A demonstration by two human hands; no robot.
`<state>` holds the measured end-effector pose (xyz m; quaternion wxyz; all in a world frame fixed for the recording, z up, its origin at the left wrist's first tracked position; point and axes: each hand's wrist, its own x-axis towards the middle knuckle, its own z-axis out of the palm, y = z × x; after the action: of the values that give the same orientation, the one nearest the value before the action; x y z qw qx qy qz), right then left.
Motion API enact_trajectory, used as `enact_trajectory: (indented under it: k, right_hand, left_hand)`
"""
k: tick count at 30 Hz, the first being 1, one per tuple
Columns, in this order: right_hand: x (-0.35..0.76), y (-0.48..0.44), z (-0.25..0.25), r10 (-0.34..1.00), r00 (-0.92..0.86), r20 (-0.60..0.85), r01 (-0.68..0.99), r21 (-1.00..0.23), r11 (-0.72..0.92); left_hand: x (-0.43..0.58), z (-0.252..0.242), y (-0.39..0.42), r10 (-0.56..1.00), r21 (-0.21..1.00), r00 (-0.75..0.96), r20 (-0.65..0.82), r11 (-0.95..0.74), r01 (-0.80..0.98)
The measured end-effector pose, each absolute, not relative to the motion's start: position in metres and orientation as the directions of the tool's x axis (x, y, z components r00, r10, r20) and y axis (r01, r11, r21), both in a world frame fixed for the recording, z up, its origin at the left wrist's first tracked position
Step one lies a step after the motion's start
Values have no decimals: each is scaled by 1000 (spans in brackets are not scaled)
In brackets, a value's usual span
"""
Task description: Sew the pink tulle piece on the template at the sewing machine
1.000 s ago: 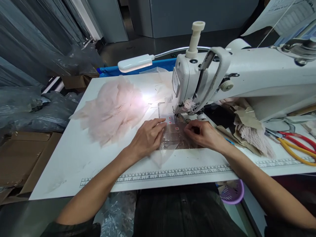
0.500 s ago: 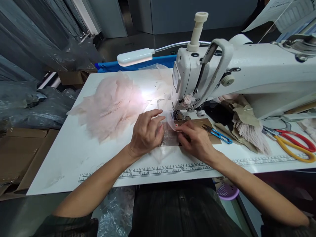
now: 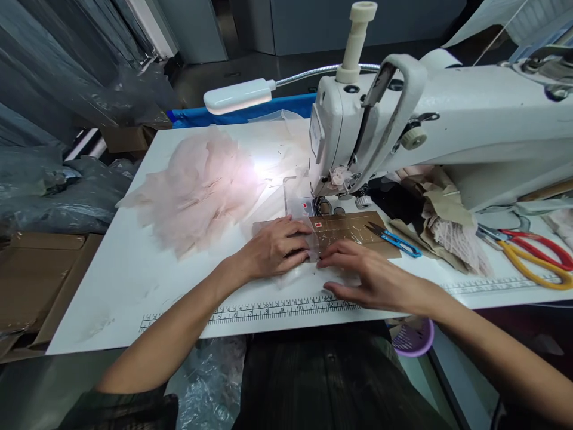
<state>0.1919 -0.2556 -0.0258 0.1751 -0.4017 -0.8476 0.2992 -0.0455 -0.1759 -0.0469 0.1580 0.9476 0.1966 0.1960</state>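
R hand [image 3: 380, 280] slid back off machine, fingers flat, L hand [image 3: 273, 248] pressing sheer fabric piece [image 3: 286, 236] w/ spread fingers

arms: bare to the elbow | sleeves: dark, perhaps rolled | lap: dark checked cloth

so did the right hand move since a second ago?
Yes. The right hand has drawn back from the needle area of the sewing machine toward the printed ruler at the table's near edge.

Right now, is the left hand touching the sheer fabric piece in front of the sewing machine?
Touching. The head view shows the left hand lying flat on the sheer fabric piece, fingers pressing it onto the table with no gap visible.
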Motion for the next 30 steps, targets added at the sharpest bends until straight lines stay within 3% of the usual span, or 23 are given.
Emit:
enact_trajectory:
  k: [4, 7, 11, 15, 22, 30]
  right_hand:
    - [199, -230, -20, 844, -522, 121, 572, -685, 452]
    - [192, -210, -26, 826, -524, 206, 587, -615, 526]
    - [181, -197, -39, 801, -564, 201, 664, -466, 585]
    - [182, -196, -50, 824, -529, 204, 747, -349, 566]
    - [191, -199, -60, 784, -531, 320, 664, -417, 620]
    - [190, -198, -63, 755, -565, 333, 639, -403, 656]
  left_hand:
    - [-45, -44, -176, 444, 312, 812, 378, -887, 340]
    - [-43, -43, -178, 463, 238, 769, 440, -886, 397]
    - [-38, -47, -183, 496, 198, 672, 550, -859, 472]
    - [-36, -52, -185, 415, 135, 763, 495, -905, 404]
    - [-45, -46, -184, 350, 146, 866, 359, -937, 318]
    - [-44, -42, -183, 319, 145, 827, 463, -948, 284]
